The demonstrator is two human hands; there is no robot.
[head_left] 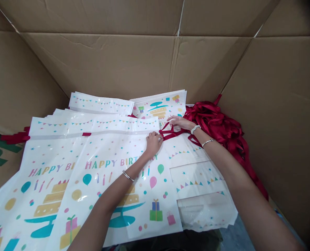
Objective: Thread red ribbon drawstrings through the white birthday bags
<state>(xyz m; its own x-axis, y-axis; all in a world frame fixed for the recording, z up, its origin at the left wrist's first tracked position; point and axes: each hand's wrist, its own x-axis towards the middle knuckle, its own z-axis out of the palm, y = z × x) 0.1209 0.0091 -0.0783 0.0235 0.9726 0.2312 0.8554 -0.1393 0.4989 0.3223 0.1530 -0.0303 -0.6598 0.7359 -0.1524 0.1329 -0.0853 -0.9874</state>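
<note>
White printed plastic sheets with "HAPPY BIRTHDAY" lettering, cakes and balloons lie stacked before me. My left hand (154, 143) is closed at the right edge of the front sheet (134, 146), gripping a dark red ribbon (168, 137) where it leaves a pale band across the sheet. Just to the right and a little farther away, my right hand (181, 123) has its fingertips on a loop of the same ribbon. The loop runs back under the hand toward a large heap of red ribbon (215, 120). Part of the fingertips' contact with the loop is hard to make out.
Tall cardboard walls (100, 62) enclose the back and sides. More printed sheets (100, 104) lie behind the front stack. Folded printed sheets (199, 181) sit at the right, under my right forearm. Red ribbon ends (15, 137) stick out at the left.
</note>
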